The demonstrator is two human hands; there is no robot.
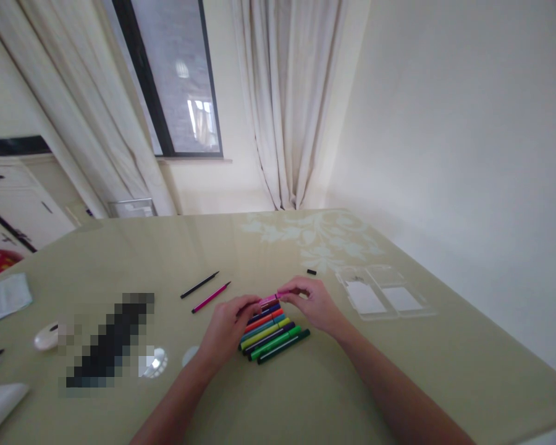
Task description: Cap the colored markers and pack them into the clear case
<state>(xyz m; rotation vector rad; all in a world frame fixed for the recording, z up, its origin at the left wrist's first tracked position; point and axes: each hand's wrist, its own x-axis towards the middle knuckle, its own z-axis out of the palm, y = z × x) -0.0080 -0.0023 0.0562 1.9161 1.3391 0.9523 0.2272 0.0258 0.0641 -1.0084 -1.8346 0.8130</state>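
A pink marker is held between my two hands above a row of capped markers. My left hand pinches its left end, and my right hand grips its right end, where the cap seems to be. Below lie several markers side by side, among them a dark green marker, a bright green marker and a yellow-green marker. My left fingers partly cover the row's upper left. Left of my hands lie an uncapped black marker and an uncapped magenta marker, tips pointing away to the right.
A small black cap lies beyond my right hand. An open clear plastic case rests on the right of the glossy table. At left are a white mouse, a pixelated dark object and papers.
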